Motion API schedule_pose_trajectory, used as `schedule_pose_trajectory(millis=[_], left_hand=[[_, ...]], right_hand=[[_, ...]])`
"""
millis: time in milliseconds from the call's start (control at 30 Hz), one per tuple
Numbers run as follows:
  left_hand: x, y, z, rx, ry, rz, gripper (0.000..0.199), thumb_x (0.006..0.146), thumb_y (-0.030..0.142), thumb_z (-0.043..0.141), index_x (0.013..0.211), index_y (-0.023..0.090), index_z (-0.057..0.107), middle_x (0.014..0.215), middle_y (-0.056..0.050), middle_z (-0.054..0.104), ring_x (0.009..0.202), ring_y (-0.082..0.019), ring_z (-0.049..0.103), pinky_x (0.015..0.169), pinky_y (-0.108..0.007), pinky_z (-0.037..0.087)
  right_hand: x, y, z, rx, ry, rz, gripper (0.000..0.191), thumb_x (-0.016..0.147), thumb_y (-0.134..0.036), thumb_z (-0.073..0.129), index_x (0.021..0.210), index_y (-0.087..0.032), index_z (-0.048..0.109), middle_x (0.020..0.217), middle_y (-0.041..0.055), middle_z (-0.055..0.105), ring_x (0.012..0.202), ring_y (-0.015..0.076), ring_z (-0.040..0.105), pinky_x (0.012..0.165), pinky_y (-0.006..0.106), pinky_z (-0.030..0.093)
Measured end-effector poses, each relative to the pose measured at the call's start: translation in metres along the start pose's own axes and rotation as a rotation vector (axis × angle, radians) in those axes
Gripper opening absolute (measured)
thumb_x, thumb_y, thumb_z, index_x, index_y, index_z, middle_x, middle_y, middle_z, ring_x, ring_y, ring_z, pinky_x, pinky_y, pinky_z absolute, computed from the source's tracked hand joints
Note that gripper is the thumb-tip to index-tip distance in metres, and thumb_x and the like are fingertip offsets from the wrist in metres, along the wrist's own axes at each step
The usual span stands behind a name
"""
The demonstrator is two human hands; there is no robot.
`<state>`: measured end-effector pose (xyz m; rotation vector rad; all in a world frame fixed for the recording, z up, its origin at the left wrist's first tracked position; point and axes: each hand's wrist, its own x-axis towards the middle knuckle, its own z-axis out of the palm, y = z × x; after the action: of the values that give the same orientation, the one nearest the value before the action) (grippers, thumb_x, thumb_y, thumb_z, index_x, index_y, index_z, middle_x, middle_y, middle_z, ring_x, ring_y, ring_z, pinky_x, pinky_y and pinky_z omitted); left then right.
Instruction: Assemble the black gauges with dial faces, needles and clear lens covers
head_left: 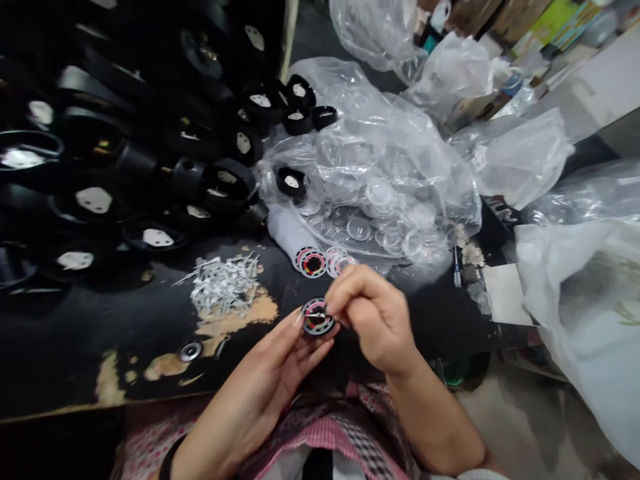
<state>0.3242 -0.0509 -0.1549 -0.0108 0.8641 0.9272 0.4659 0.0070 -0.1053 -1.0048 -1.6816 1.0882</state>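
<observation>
My left hand [280,360] holds a small round pressure gauge [317,325] by its black rim, the dial facing up. The dial is black with coloured ring markings. A white pointer [314,315] lies across it. Closed in a pinch, my right hand [377,320] has its fingertips on the pointer's right end at the dial's edge; the fingers partly cover the dial. Just beyond my hands lie a row of stacked dial plates [314,263] and a few loose dial plates [340,261]. A heap of loose white pointers [225,285] lies to the left.
Many black gauge housings [95,200] crowd the left side of the black table [150,307]. Clear plastic bags [370,153] with round transparent covers [359,229] lie behind. A small screwdriver [457,268] and a white card [507,293] are at right, a metal ring [191,351] at front left.
</observation>
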Motion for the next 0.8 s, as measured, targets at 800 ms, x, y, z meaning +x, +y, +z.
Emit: schedule_pose_trajectory(millis=[800], left_hand=[[-0.006, 0.015, -0.004, 0.253, 0.145, 0.354, 0.032, 0.080, 0.043, 0.079, 0.111, 0.035, 0.077, 0.134, -0.001, 0.068, 0.128, -0.026, 0.060, 0.092, -0.030, 0.059]], right_hand=[[0.006, 0.002, 0.014, -0.966, -0.395, -0.220, 0.016, 0.096, -0.021, 0.051, 0.091, -0.016, 0.065, 0.087, 0.0072, 0.068, 0.085, 0.0233, 0.056, 0.079, 0.038, 0.035]])
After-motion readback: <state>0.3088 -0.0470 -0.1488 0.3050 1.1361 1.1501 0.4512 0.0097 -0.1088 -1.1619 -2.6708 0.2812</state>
